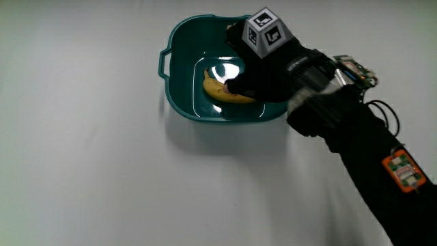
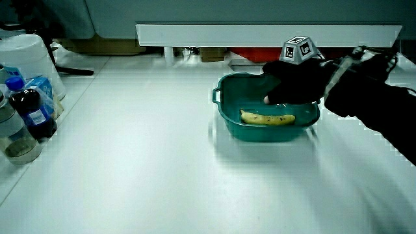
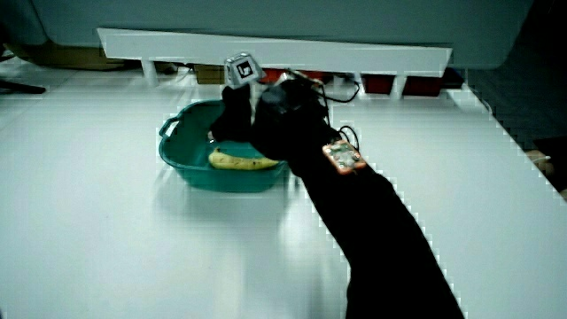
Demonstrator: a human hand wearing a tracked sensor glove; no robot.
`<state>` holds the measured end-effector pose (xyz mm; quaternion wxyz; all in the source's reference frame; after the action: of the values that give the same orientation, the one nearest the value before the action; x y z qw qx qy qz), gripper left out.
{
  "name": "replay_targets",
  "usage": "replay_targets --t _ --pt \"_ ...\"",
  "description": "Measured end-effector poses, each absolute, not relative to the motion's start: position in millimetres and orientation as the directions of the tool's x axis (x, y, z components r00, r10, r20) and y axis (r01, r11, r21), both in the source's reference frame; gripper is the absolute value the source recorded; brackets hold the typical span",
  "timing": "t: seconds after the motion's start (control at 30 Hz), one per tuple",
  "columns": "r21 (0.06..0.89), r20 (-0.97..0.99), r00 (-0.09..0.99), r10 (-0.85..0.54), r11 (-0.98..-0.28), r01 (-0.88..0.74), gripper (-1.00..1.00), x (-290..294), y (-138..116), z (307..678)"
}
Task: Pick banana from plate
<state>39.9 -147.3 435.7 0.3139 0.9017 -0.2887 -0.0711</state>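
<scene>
A yellow banana [image 1: 217, 90] [image 2: 266, 118] [image 3: 239, 161] lies inside a teal basin [image 1: 179, 102] [image 2: 224, 110] [image 3: 177, 155] with a small handle on its rim. The hand [image 1: 263, 72] [image 2: 292, 81] [image 3: 239, 111] reaches down into the basin over one end of the banana and hides that end in the main view. In a side view the banana [image 2: 266, 118] shows at full length, low in the basin under the hand. The patterned cube [image 1: 265, 31] rides on the back of the hand. The forearm stretches from the basin toward the person.
In a side view, a dark bottle [image 2: 29, 110], a jar [image 2: 16, 140] and a white tub [image 2: 26, 58] stand together at the table's edge, well away from the basin. A low white partition [image 2: 260, 32] [image 3: 266, 49] lines the table. An orange tag [image 1: 403, 171] sits on the forearm.
</scene>
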Motion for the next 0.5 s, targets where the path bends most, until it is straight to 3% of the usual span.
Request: replay_targets --t 0.5 --pt "0.714 0.04 0.842 -0.537 -0.575 -0.401 0.0 29.8 -139.7 491.9"
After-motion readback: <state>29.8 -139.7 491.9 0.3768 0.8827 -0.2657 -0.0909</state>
